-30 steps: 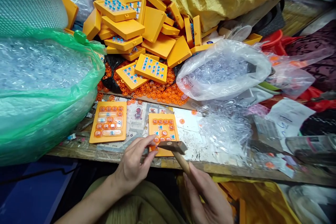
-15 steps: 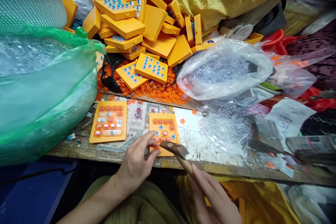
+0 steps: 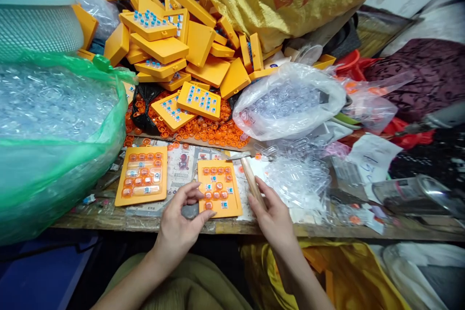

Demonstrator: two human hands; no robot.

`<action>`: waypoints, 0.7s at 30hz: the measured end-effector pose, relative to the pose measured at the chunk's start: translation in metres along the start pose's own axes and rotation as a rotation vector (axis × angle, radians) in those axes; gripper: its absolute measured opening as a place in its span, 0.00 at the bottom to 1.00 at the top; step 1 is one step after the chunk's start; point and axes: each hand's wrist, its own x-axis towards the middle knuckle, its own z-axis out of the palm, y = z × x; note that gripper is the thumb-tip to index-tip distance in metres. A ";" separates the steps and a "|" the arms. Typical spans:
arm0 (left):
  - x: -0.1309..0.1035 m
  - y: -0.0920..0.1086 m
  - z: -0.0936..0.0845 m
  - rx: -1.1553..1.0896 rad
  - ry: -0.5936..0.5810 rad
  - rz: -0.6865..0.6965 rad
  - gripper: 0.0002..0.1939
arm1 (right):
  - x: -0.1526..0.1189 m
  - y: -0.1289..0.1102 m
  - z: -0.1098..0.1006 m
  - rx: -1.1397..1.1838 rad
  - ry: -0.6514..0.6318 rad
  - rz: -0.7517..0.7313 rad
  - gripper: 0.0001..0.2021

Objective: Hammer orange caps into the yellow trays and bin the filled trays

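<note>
My right hand (image 3: 272, 210) is wrapped round the wooden handle of a hammer (image 3: 251, 181). The hammer's flat metal head is raised beyond the far right corner of a yellow panel (image 3: 232, 207). Orange clear-topped caps sit on several of this panel's small blue switches; other switches are bare. At its left edge, my left hand (image 3: 181, 218) steadies the panel, with curled fingers at the side and the thumb on the near corner. To the left lies a second yellow panel (image 3: 121, 196), its face filled with orange caps, some of them long.
Yellow panels (image 3: 160, 48) are heaped at the back above loose orange rings (image 3: 203, 131). A green bag (image 3: 61, 169) of clear caps stands left. On the right are a white bag (image 3: 290, 123) and a pile of clear caps (image 3: 301, 179). The bench edge (image 3: 145, 223) runs in front.
My right hand has lifted the hammer head off the panel and swung it away toward the back. My left fingers have drawn back to the panel's left edge. The view has shifted slightly.
</note>
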 end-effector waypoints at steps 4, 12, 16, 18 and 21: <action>0.014 0.017 -0.004 -0.258 0.005 -0.344 0.27 | 0.019 -0.004 0.020 -0.041 -0.028 -0.059 0.18; 0.043 0.046 0.017 -0.696 -0.179 -0.706 0.17 | 0.037 -0.009 0.011 -0.136 -0.032 -0.169 0.15; 0.041 0.039 0.026 -0.753 -0.137 -0.723 0.17 | 0.084 0.008 -0.013 -0.324 0.084 -0.131 0.17; 0.039 0.035 0.022 -0.790 -0.121 -0.743 0.17 | 0.105 0.017 -0.018 -0.381 0.064 -0.153 0.17; 0.036 0.032 0.011 -0.851 -0.103 -0.759 0.16 | 0.121 0.026 -0.017 -0.389 0.009 -0.212 0.16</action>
